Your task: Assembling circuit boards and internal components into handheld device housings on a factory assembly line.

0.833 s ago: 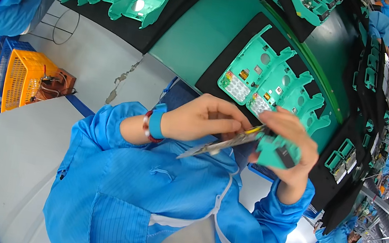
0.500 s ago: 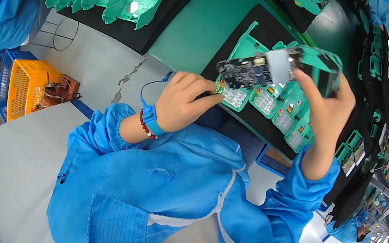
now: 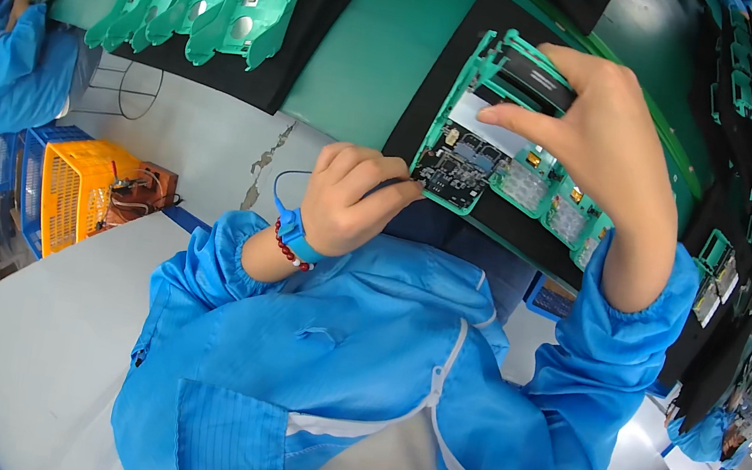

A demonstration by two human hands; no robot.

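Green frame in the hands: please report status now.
Right hand holds green frame raised. Left hand pinches thin tool at its lower edge. Nothing blocks.

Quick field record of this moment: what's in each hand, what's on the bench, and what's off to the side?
left hand: closed around a thin dark tool, its tip at the board's lower edge
right hand: holds a green frame with circuit board raised above the bench
bench: green frames in rows on black mats
side: orange crate on the floor, a co-worker's blue sleeve
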